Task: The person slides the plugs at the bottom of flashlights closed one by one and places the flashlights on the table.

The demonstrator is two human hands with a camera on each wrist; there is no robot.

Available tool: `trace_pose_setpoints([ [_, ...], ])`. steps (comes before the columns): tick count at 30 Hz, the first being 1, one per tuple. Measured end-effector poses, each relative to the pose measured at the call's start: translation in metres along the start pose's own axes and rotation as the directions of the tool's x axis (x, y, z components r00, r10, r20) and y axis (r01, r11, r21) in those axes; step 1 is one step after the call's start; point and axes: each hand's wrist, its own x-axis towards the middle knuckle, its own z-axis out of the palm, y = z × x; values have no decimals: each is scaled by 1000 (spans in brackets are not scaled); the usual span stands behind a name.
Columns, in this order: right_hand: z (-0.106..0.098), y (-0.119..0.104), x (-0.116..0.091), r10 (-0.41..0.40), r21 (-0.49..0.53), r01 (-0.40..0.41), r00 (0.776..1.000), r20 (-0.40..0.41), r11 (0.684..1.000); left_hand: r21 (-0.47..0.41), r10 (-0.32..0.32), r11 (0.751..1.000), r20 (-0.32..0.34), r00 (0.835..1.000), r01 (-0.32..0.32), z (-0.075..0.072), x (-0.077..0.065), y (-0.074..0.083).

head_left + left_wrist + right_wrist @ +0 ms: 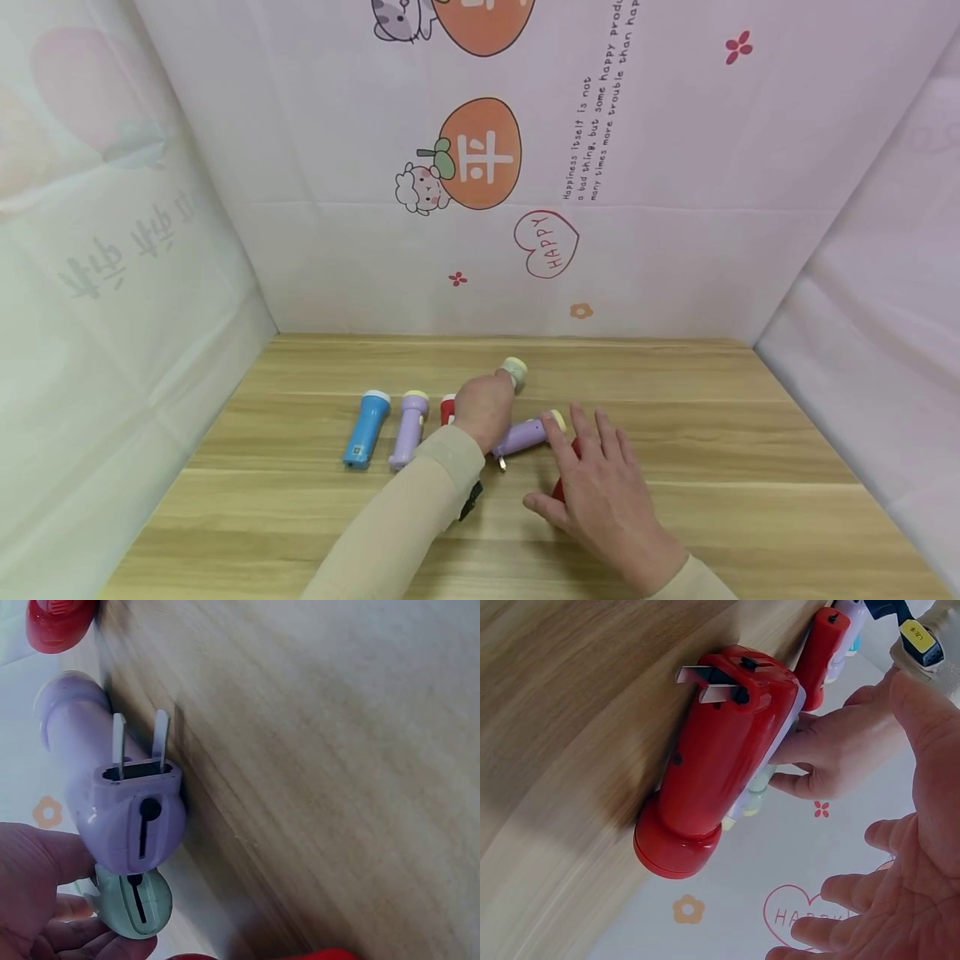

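Head: probable red flashlight (558, 490) behind right hand (606, 496)

We log blue flashlight (366, 432), white head (378, 396); purple flashlights (408, 432), yellow heads (416, 394); red flashlights (724, 757); pale green flashlight (516, 372). We note tan wood-grain table (720, 417), white backdrop (675, 183) with orange fruit prints (480, 154), beige sleeves (386, 529).

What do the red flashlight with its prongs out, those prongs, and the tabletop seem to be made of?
Red flashlight: probably hard plastic, glossy, judging by highlights on its smooth, evenly colored body.
Prongs: likely metal, given their flat, silvery look.
Tabletop: wood-look, with streaky grain; whether real wood or laminate, I can't tell.
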Motion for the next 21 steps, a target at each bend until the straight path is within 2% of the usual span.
trace_pose_setpoints([
  [6, 0, 0, 0, -4, -11, 4, 1000, -2, 1000, -19, 11, 1000, 10, 1000, -11, -8, 1, -1],
  [11, -1, 0, -1, -7, -9, 7, 1000, -10, 1000, -69, -24, 997, 43, 999, 27, -14, 2, -4],
  [14, -1, 0, -1, -8, -10, 8, 1000, -14, 1000, -116, -52, 992, 38, 998, 56, -17, 2, -6],
  [18, -1, 0, 0, -10, -11, 10, 1000, -16, 1000, -209, -79, 974, 39, 996, 86, -23, 1, -9],
  [21, -2, 0, -1, -10, -11, 10, 1000, -13, 1000, -300, -88, 949, 58, 994, 102, -28, -1, -13],
])
